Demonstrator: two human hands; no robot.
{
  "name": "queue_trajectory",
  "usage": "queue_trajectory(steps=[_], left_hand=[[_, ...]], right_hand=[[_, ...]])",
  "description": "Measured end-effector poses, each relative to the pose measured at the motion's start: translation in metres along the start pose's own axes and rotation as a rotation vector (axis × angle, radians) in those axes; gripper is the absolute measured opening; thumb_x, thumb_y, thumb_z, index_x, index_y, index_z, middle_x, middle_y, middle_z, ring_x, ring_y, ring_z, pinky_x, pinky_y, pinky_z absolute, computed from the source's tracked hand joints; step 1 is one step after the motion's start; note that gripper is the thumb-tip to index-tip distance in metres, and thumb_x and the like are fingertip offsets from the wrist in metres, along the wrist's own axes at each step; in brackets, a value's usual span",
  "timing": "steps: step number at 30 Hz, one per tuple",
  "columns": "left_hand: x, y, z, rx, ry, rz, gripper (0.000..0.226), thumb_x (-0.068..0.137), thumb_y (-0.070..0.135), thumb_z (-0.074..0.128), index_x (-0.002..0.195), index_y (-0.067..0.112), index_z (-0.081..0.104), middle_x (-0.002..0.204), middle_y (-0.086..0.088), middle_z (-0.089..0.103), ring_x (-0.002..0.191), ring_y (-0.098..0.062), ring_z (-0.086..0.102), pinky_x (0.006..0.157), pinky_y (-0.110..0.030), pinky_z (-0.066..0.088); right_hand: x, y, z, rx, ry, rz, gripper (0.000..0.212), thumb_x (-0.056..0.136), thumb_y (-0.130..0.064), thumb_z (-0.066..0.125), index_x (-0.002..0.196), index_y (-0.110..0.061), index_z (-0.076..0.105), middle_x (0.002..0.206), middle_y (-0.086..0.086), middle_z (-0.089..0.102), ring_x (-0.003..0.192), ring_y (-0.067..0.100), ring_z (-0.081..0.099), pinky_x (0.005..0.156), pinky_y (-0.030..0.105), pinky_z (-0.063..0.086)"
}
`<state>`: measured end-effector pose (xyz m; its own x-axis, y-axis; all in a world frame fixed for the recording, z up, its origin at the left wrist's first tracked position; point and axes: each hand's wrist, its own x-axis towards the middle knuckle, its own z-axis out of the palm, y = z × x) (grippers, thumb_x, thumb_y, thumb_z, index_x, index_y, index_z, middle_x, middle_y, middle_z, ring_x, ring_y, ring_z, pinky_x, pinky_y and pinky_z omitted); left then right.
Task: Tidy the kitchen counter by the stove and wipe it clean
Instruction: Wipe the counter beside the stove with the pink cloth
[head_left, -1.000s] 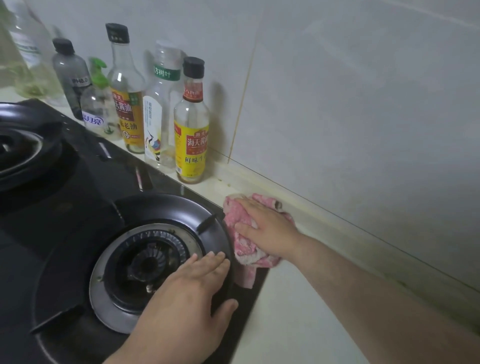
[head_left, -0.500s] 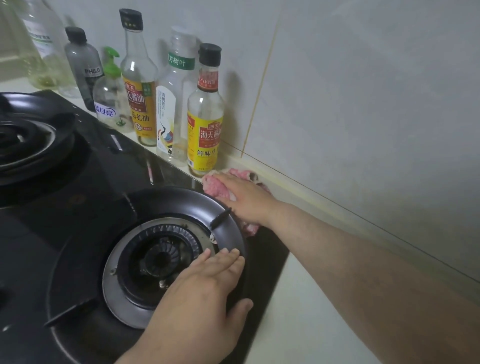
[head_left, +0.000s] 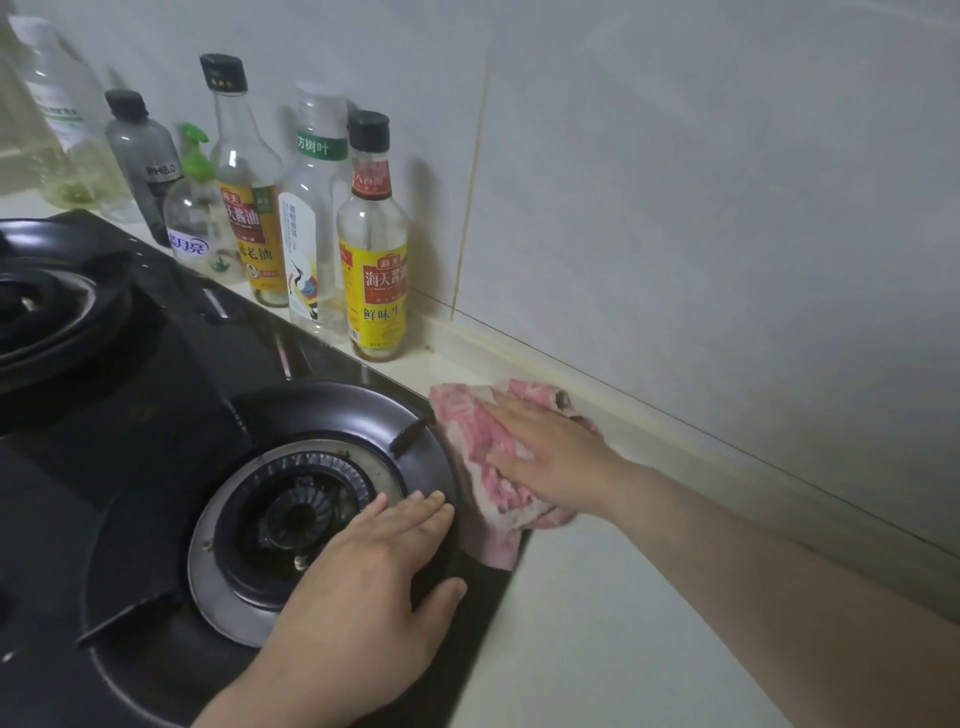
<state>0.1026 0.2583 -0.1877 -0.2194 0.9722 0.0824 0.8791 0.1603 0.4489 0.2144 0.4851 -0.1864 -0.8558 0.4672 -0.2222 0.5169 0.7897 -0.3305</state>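
Beside the nearer burner (head_left: 296, 519), at the back corner of the glossy black stove (head_left: 171, 415), I see the cloth (head_left: 467, 441): pink and white, nubbly and crumpled. It lies partly on the smooth cream tabletop (head_left: 597, 623) and partly over the stove's edge. My right hand (head_left: 550, 457) lies flat on top of it, fingers straight and slightly spread, pressing down. Cloth shows beyond the fingertips and trails out below the wrist.

My left hand (head_left: 363, 582) rests palm-down on the round black pan support (head_left: 332, 410), fingers straight and together, thumb out to the side, holding nothing.

A prong (head_left: 413, 434) of that support points at the cloth's left edge, just beside it. Pale wall tiles (head_left: 701, 208) close the far side.

Ahead of the cloth, near it but apart, stands a clear soy sauce bottle (head_left: 374, 270) with a black cap and yellow label. Behind it a row lines the wall: a clear bottle with a green band (head_left: 311, 234), a second yellow-labelled bottle (head_left: 249, 208), a green-topped pump bottle (head_left: 195, 218), a dark bottle (head_left: 143, 156) and a large clear bottle (head_left: 57, 114).
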Motion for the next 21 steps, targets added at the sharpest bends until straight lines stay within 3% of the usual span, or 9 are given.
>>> queue_trajectory(steps=[3, 6, 17, 21], left_hand=[[0.000, 0.000, -0.001, -0.008, -0.010, -0.006, 0.062, 0.076, 0.051, 0.048, 0.124, 0.015, 0.064, 0.130, 0.004, 0.062, 0.123, -0.008, 0.054, 0.109, -0.021, 0.020], [0.000, 0.000, 0.000, -0.001, -0.016, -0.001, 0.062, 0.075, 0.051, 0.048, 0.123, 0.016, 0.065, 0.128, 0.005, 0.063, 0.122, -0.007, 0.055, 0.109, -0.022, 0.022], [0.000, -0.001, 0.004, -0.019, 0.027, 0.011, 0.064, 0.078, 0.052, 0.043, 0.129, 0.016, 0.061, 0.134, 0.004, 0.059, 0.127, -0.009, 0.051, 0.116, -0.027, 0.024], [0.001, 0.000, 0.003, -0.046, 0.045, -0.005, 0.074, 0.077, 0.058, 0.032, 0.139, 0.020, 0.049, 0.146, 0.007, 0.045, 0.137, -0.005, 0.036, 0.116, -0.026, 0.010]], right_hand=[[-0.009, 0.005, 0.002, -0.029, -0.020, 0.029, 0.067, 0.098, -0.055, 0.039, 0.155, -0.036, 0.010, 0.162, -0.016, 0.003, 0.147, 0.000, 0.002, 0.112, 0.020, -0.002], [-0.004, -0.001, 0.000, -0.044, -0.038, 0.040, 0.066, 0.098, -0.053, 0.039, 0.155, -0.035, 0.011, 0.162, -0.017, 0.001, 0.148, 0.001, 0.002, 0.107, 0.019, -0.001], [0.064, -0.035, 0.003, -0.106, -0.012, -0.039, 0.060, 0.102, -0.044, 0.034, 0.156, -0.029, 0.011, 0.164, -0.008, 0.004, 0.150, 0.008, 0.003, 0.118, 0.025, 0.002], [0.053, -0.029, 0.003, -0.100, -0.022, -0.029, 0.062, 0.102, -0.050, 0.031, 0.156, -0.031, 0.007, 0.164, -0.009, -0.001, 0.150, 0.007, 0.001, 0.110, 0.019, 0.001]])
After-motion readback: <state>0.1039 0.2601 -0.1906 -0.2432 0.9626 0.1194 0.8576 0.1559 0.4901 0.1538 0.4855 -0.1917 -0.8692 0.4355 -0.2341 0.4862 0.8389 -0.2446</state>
